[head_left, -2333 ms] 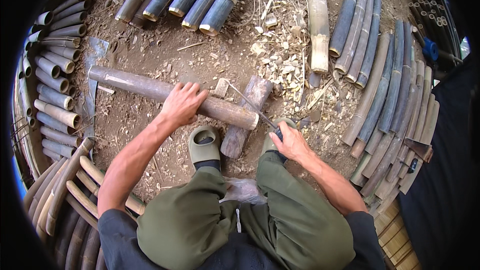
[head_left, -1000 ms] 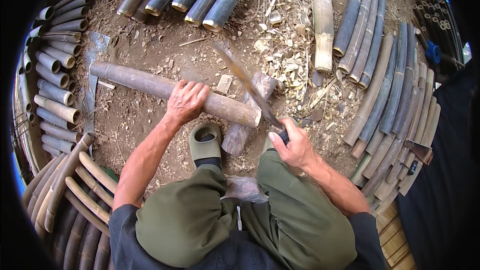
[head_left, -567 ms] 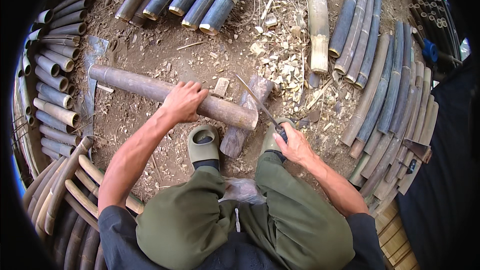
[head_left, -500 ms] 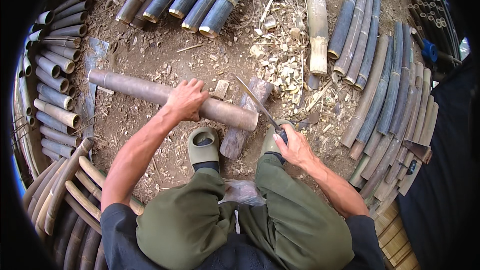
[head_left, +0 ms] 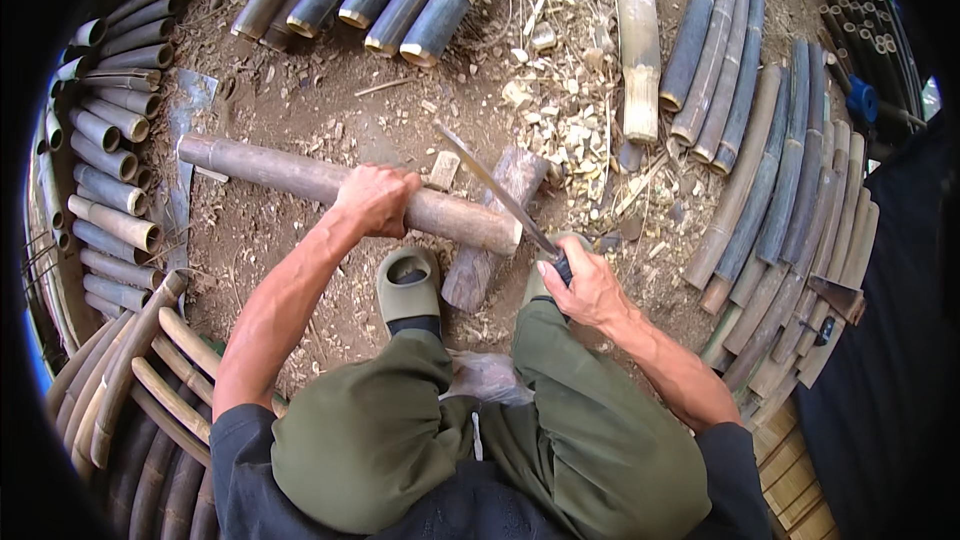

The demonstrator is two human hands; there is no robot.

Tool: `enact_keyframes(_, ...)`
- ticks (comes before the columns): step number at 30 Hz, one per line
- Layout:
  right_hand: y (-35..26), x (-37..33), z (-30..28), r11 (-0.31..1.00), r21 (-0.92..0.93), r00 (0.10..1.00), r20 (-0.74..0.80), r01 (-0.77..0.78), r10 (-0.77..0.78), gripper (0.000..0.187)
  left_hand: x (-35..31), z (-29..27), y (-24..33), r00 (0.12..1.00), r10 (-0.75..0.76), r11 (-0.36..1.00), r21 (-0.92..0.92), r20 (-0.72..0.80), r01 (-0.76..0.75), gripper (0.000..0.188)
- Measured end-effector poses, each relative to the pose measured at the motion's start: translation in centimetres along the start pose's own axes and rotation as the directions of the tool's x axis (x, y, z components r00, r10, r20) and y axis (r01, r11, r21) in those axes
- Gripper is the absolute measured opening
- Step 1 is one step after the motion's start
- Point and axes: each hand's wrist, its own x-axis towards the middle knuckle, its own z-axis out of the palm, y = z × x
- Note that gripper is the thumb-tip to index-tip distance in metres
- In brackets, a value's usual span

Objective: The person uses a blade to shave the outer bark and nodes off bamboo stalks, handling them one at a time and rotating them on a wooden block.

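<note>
A brown bamboo pole (head_left: 270, 168) slants across the ground before me, its right end resting on a short wooden log (head_left: 470, 275). My left hand (head_left: 376, 198) is closed round the pole a little left of the log. In my right hand (head_left: 588, 285) is the dark handle of a machete (head_left: 490, 180). Its long blade points up and to the left, and in the picture it crosses the pole's right end; whether it touches the bamboo I cannot tell. A small wood block (head_left: 445, 169) lies just beyond the pole.
Cut bamboo lengths (head_left: 440, 10) lie at the far side, with more curving rows (head_left: 780, 180) on the right. Stacked bamboo tubes (head_left: 115, 160) line the left. A pale bamboo piece (head_left: 638, 50) lies beside scattered wood chips (head_left: 570, 135). My sandal (head_left: 408, 290) is near the log.
The machete blade has swung left and nearer, over the pole's right end. My left hand's fingers have curled more tightly round the pole, which has hardly moved.
</note>
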Motion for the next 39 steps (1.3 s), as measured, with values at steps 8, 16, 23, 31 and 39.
enact_keyframes(8, 4.6, 0.5, 1.3, 0.971, -0.233, 0.996, 0.047, -0.059, 0.072, 0.029, -0.7, 0.9, 0.2, 0.953, 0.09, 0.993, 0.097, -0.289, -0.064, 0.032)
enact_keyframes(16, -2.3, 0.0, -0.5, 0.937, 0.077, 0.897, -0.325, 0.342, -0.3, 0.026, -1.7, 4.1, 0.2, 0.76, 0.181, 0.98, 0.181, -0.624, -0.084, 0.027)
enact_keyframes(23, 4.8, 1.5, 1.6, 0.988, -0.157, 0.999, 0.046, 0.003, 0.004, 0.032, -1.3, 4.9, -1.1, 0.678, 0.171, 0.981, 0.19, -0.715, -0.046, 0.033)
enact_keyframes(31, 6.5, -6.1, -4.0, 0.938, 0.323, 0.887, -0.385, -0.128, 0.254, 0.018, -7.9, 1.8, -11.7, 0.841, -0.343, 0.918, 0.04, -0.42, 0.394, 0.065)
enact_keyframes(39, 11.0, -16.3, -2.7, 0.833, 0.536, 0.716, -0.528, -0.137, 0.457, 0.02, -13.9, -9.7, -8.9, 0.962, -0.257, 0.957, -0.16, -0.091, 0.24, 0.068)
